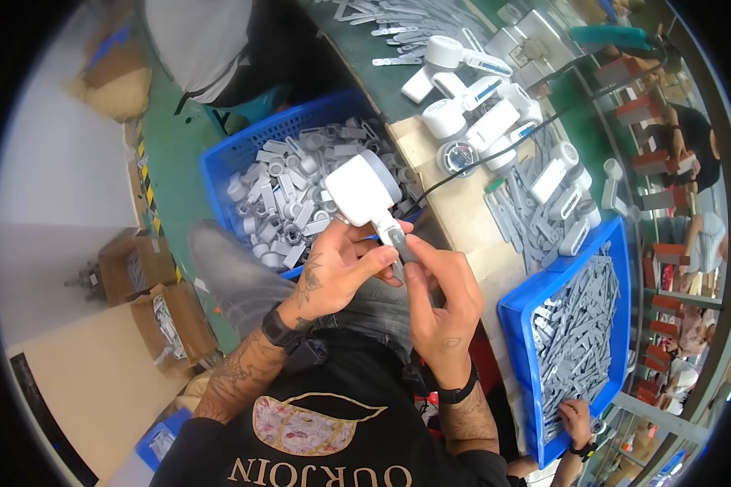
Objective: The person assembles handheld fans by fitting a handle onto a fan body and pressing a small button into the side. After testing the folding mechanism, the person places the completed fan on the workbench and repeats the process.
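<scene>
A white plastic unit [356, 188] with a rounded, grey-rimmed head and a narrow handle is held up over my lap. My left hand [337, 264] is closed around the handle, thumb on one side and fingers behind. With thumb and forefinger, my right hand [443, 292] pinches a grey plastic strip [401, 243] against the handle. Whether the strip is fully seated I cannot tell, since my fingers cover part of it. Beyond the unit, a blue basket [213, 174] holds many similar white and grey units.
On the workbench [455, 215] at right lie white units [491, 126] and loose grey strips [508, 215]. A blue tray [508, 312] of grey strips sits nearer, with another person's hand [575, 422] in it. A black cable [495, 154] crosses the bench. Cardboard boxes [175, 325] stand at left.
</scene>
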Action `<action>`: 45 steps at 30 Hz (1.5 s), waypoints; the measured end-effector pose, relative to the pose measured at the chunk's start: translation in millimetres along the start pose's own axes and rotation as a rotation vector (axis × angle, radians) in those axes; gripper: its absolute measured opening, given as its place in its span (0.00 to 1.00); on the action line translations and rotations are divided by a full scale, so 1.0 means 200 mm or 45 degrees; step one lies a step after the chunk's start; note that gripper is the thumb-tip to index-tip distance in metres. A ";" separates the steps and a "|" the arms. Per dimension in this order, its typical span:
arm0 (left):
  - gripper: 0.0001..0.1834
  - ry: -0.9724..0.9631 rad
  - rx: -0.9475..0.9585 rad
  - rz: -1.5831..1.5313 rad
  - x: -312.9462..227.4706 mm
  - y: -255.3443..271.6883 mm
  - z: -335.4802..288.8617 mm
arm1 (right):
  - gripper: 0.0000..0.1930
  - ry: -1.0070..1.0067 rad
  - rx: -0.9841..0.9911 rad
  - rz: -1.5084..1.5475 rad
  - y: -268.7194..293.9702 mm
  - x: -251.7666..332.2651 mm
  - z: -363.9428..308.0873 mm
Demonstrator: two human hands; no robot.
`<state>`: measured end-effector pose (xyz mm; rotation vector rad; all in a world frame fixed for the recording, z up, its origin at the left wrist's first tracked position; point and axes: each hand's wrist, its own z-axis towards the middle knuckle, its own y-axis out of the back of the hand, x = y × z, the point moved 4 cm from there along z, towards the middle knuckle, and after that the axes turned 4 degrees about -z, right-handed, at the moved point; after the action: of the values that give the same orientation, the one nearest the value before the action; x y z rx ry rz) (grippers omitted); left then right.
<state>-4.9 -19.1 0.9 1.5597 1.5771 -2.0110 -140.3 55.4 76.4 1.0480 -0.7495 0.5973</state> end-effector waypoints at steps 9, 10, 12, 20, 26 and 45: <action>0.32 -0.058 -0.036 0.083 0.01 -0.02 0.01 | 0.25 0.217 -0.006 -0.312 -0.04 -0.05 -0.01; 0.32 -0.055 -0.030 0.082 0.01 -0.03 0.02 | 0.25 0.213 -0.010 -0.317 -0.03 -0.06 -0.01; 0.33 0.031 -0.062 0.048 0.00 -0.04 0.03 | 0.25 0.222 0.076 -0.374 -0.01 -0.07 -0.01; 0.26 -0.121 0.155 0.242 0.00 -0.13 -0.07 | 0.33 -0.490 0.573 0.761 0.07 -0.11 0.05; 0.24 -0.090 0.288 0.243 -0.02 -0.28 0.05 | 0.32 -0.466 0.373 0.729 0.22 -0.12 0.05; 0.18 -0.198 0.286 1.105 0.29 -0.71 0.64 | 0.19 -0.489 -0.085 -1.310 1.78 -1.47 1.37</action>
<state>-201.0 -30.8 34.2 1.6856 0.4601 -1.7440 -656.8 -83.9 121.0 1.3291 -0.4517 -0.5185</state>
